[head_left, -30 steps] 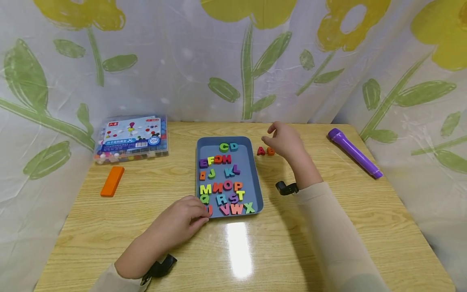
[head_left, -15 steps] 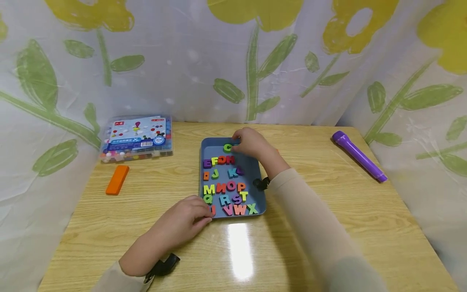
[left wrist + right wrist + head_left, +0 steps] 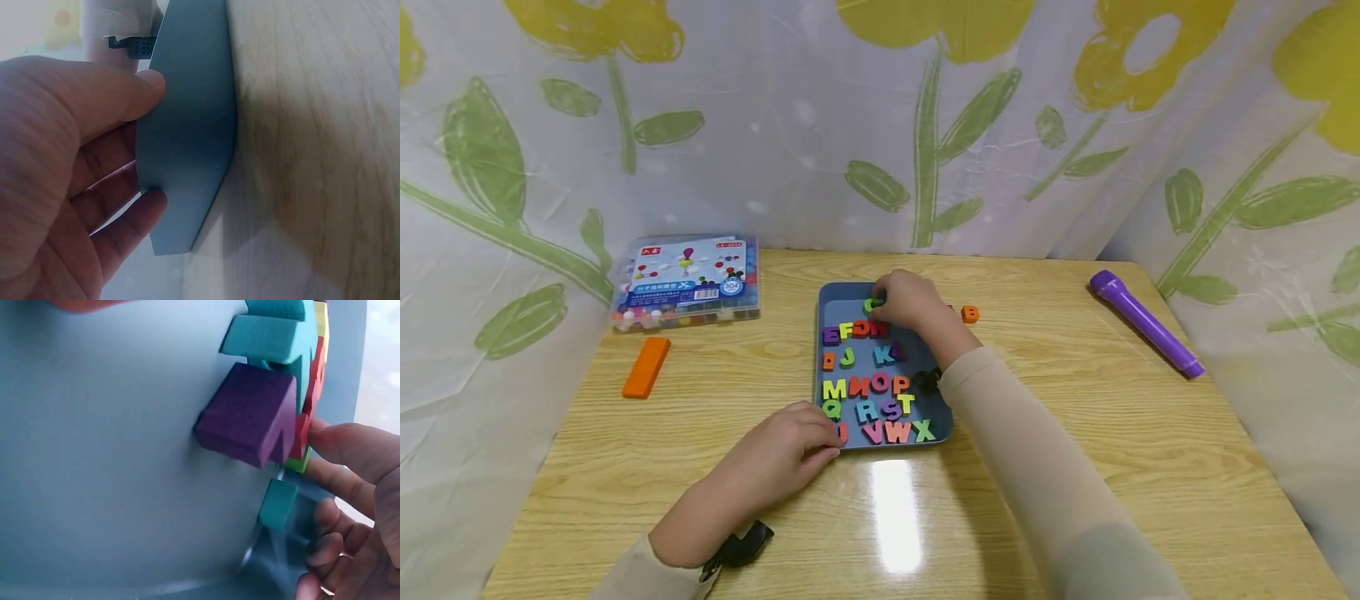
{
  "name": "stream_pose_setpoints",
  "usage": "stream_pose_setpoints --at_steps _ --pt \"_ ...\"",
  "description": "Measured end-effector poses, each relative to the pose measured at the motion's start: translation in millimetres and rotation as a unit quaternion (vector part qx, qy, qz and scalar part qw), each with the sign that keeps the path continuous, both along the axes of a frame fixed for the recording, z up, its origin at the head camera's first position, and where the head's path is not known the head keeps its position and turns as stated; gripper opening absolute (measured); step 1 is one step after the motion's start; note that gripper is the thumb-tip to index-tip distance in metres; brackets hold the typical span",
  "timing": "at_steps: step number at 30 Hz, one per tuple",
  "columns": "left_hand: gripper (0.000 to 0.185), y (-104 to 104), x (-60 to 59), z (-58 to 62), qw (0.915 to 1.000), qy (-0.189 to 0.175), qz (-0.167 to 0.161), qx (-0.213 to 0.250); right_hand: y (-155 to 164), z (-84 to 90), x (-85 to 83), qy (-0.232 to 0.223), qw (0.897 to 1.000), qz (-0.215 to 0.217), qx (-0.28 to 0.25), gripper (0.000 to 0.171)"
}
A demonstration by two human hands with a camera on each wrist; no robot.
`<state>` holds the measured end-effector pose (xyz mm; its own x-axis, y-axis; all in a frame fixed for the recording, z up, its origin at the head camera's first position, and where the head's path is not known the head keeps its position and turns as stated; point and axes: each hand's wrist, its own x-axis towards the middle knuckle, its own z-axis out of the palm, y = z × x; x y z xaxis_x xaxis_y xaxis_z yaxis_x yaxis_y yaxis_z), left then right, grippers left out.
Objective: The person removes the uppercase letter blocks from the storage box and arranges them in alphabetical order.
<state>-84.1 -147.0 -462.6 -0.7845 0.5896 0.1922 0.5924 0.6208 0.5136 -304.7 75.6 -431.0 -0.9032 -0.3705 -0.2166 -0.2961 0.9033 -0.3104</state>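
A blue-grey tray [image 3: 838, 307] holds rows of coloured letter blocks. At its near left corner my left hand [image 3: 790, 446] grips the rim, thumb against the outer wall [image 3: 194, 94] and fingertips over the edge. Toward the tray's far end, my right hand [image 3: 910, 302] reaches in and pinches the green letter C [image 3: 872, 305], mostly covered by the fingers. In the right wrist view, a teal block [image 3: 279, 503] lies just beside these fingers. The purple letter L [image 3: 250, 409] and teal letter K [image 3: 262, 337] are close by.
Right of the tray, the orange letter B [image 3: 971, 314] lies on the table, with another piece mostly behind my right wrist. A purple microphone [image 3: 1146, 323] lies far right. At left are a clear box of colourful parts [image 3: 687, 282] and an orange bar [image 3: 647, 367].
My right hand has moved left from beside the A and B into the tray, down to the letter C. My left hand keeps its grip on the tray corner.
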Motion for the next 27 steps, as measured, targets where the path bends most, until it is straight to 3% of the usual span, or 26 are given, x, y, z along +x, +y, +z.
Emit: stream_pose_setpoints --at_steps 18,22,27 --pt "0.004 1.1 0.1 1.2 1.0 -0.003 -0.001 -0.002 3.4 -4.2 1.6 -0.001 1.0 -0.012 -0.01 0.041" --pt "0.004 1.3 0.5 1.6 1.0 -0.005 -0.002 -0.002 16.5 3.3 2.8 0.014 0.999 -0.01 -0.044 0.039" --pt "0.005 0.4 1.6 1.4 1.0 -0.004 0.002 -0.004 47.1 25.1 5.2 0.031 0.992 -0.024 -0.123 0.035"
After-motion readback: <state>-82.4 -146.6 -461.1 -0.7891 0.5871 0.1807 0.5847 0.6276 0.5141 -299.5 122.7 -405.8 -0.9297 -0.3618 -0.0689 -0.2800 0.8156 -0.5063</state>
